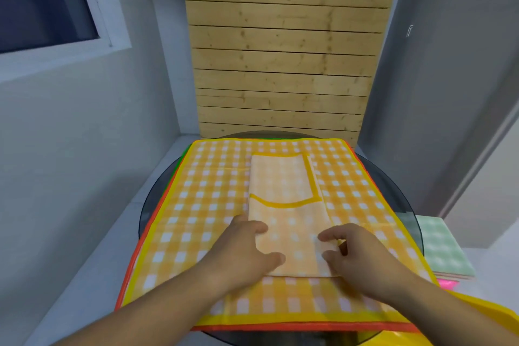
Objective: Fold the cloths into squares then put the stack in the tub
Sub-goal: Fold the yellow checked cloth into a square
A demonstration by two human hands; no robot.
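A partly folded yellow checked cloth [286, 196] lies as a long narrow strip, pale side up, on top of a spread yellow checked cloth [213, 191]. More flat cloths with orange and green borders lie under that one on the round glass table [404, 196]. My left hand [247, 244] rests flat on the strip's near left edge. My right hand [354, 250] pinches the strip's near right corner, which is lifted a little. A yellow tub rim [488, 317] shows at the bottom right.
A stack of folded cloths [443, 250], green checked on top with pink below, sits to the right of the table. A wooden slat panel [280, 50] stands behind the table, with grey walls on both sides.
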